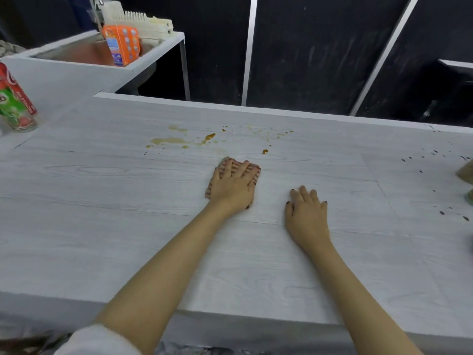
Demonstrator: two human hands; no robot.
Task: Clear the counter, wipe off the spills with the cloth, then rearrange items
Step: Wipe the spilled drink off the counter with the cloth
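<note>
Here, the pale wood-grain counter [128, 226] lies bare around the small red-striped cloth [231, 172] (mostly hidden), pressed flat under the spread left hand [234, 184], just short of yellow-brown spills [174, 141]; the right hand [307, 211] rests flat beside it, holding nothing.

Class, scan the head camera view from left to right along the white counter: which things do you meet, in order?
Red and green drink can in a clear glass → brownish-yellow spill → left hand pressing flat on the striped cloth → right hand flat on the white wood-grain counter → dark splatter drops.
</note>
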